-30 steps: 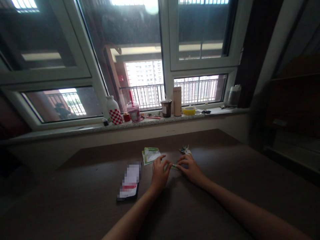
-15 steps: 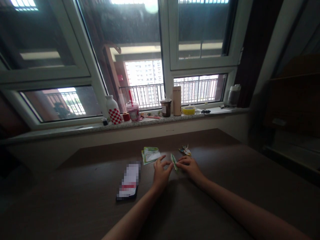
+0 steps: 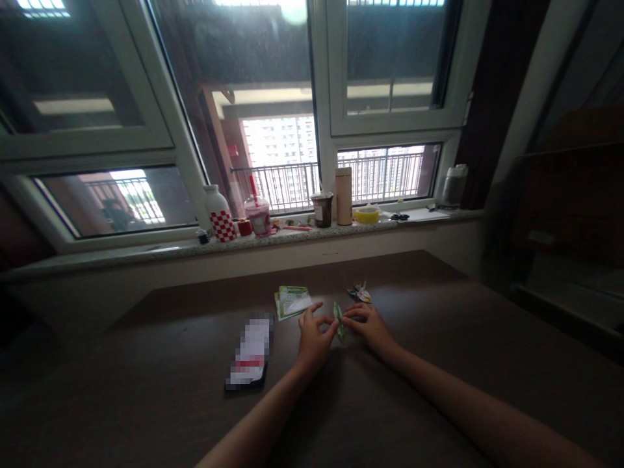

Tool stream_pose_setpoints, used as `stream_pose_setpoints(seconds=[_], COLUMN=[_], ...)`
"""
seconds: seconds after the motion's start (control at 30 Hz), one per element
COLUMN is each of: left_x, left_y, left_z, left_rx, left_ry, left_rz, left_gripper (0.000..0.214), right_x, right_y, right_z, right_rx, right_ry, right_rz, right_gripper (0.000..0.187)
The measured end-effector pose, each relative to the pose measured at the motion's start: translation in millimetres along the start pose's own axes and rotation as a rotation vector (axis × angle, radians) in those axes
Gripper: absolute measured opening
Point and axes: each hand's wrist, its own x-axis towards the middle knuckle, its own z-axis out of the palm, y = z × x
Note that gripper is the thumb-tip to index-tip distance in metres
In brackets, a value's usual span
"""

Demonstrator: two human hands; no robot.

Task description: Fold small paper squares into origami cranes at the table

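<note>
Between my two hands stands a small folded piece of green and white paper (image 3: pixel 337 312), pinched at its middle and held just above the table. My left hand (image 3: pixel 313 335) grips its left side between thumb and index finger, the other fingers partly raised. From the right, my right hand (image 3: pixel 369 326) pinches the same paper with its fingertips. Beyond my left hand lie a few flat green and white paper sheets (image 3: pixel 292 301), overlapping. Past my right hand sits a small folded paper piece (image 3: pixel 359 292) in mixed colours.
A phone (image 3: pixel 249 351) with a blurred screen lies left of my hands on the brown table (image 3: pixel 160 364). Along the windowsill stand a checkered bottle (image 3: pixel 220 218), a pink drink cup (image 3: pixel 258 214), a dark drink cup (image 3: pixel 322 211), a beige flask (image 3: pixel 344 198) and yellow tape (image 3: pixel 367 215).
The folded paper between my fingers has turned more upright and its ends look fanned out wider. Both hands stay almost where they were.
</note>
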Motion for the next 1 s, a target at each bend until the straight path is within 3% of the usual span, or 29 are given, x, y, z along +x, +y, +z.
stream_pose_setpoints(seconds=[0.23,0.53,1.0], left_x=[-1,-1,0], left_y=[0,6,1], left_z=[0.4,-3.4,-1.1], left_rx=[0.000,0.004,-0.063], left_ry=[0.002,0.004,0.008], left_rz=[-0.028,0.003,0.030], left_gripper=[0.007,0.009,0.012], right_x=[1,-2,-4], right_y=[-3,-16,-26], right_z=[-2,-2,-5], right_rx=[-0.028,0.199,0.214], right_ry=[0.010,0.000,-0.037], right_rz=[-0.007,0.039,0.073], right_gripper=[0.023,0.040,0.033])
